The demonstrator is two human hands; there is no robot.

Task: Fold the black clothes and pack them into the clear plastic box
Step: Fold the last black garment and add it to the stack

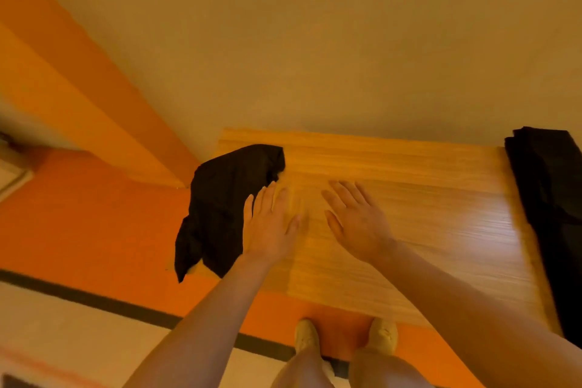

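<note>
Both hands flat, fingers spread, holding nothing, over the wooden tabletop. Left hand just beside a crumpled black garment draped over the left edge. Right hand mid-table. More black clothes at right edge.

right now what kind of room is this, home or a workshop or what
Probably an indoor room set up for the folding task, though home or studio is unclear. A small wooden table stands against a plain wall, on an orange floor, with black clothes on it. No box is in view.
</note>
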